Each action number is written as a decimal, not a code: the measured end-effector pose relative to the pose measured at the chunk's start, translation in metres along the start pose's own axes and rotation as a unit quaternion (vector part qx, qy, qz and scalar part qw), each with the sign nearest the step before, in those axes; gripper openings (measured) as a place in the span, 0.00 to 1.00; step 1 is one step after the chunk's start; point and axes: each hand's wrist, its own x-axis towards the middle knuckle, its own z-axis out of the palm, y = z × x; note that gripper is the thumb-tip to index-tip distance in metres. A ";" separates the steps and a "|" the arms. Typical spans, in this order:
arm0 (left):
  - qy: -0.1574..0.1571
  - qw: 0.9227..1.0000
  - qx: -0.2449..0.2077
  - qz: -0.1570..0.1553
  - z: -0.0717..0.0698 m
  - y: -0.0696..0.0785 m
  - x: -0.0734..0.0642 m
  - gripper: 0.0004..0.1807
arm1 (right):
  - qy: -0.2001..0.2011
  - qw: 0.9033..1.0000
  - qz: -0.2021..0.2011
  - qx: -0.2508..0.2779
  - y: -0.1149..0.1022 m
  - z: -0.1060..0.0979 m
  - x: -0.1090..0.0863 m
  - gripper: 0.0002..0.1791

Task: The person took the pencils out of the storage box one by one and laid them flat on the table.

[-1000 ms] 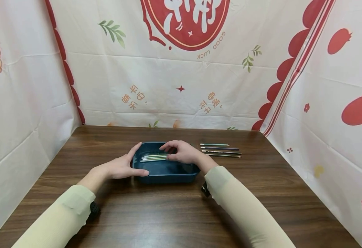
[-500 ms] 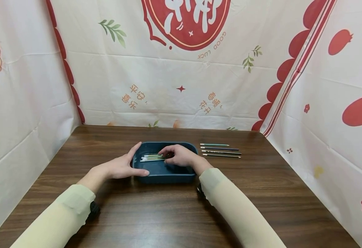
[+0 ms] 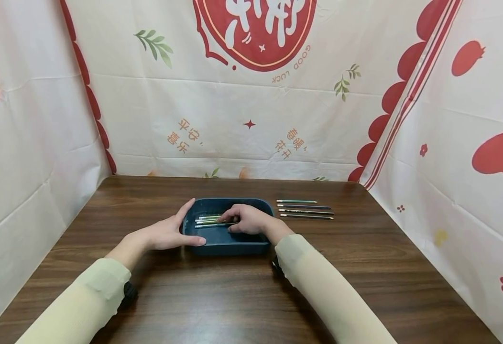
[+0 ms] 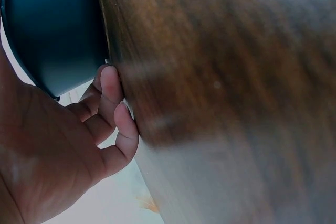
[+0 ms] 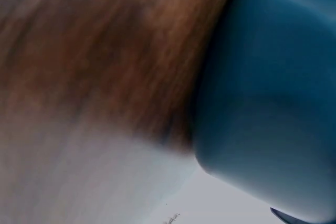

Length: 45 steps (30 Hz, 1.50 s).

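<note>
A dark blue plastic tray point(image 3: 234, 249) stands on the wooden table. My left hand point(image 3: 165, 233) holds its left end, with the thumb over the near rim; in the left wrist view several fingers point(image 4: 111, 85) curl beside the tray wall point(image 4: 58, 30). Several pencils point(image 3: 206, 221) lie side by side inside the tray, white ends to the left. My right hand point(image 3: 253, 222) reaches in over their right ends and pinches the nearest pencil point(image 3: 208, 225) between thumb and fingers; those ends are partly hidden. The right wrist view shows only tray wall point(image 5: 262, 103) and table.
Right of the tray, several more pencils point(image 3: 305, 211) lie in a row on the brown table point(image 3: 208, 301). A printed white cloth point(image 3: 251, 95) hangs behind the table and at both sides.
My right hand has moved a little left and nearer inside the tray. The nearest pencil there has shifted slightly toward me, apart from the others. My left hand stays on the tray.
</note>
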 end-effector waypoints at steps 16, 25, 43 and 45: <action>0.000 1.000 0.000 0.002 0.000 -0.001 0.000 0.71 | -0.013 0.999 -0.016 -0.048 0.002 0.002 0.002 0.16; -0.002 1.000 -0.001 0.004 0.000 0.002 0.000 0.71 | -0.005 0.998 -0.027 -0.055 0.003 0.002 0.004 0.15; -0.003 1.000 -0.005 0.005 -0.001 0.003 -0.002 0.71 | 0.005 0.999 -0.021 -0.045 -0.002 0.001 -0.001 0.16; -0.003 1.000 -0.006 0.008 -0.001 0.003 -0.002 0.71 | 0.011 0.999 -0.021 -0.041 -0.002 0.001 -0.001 0.16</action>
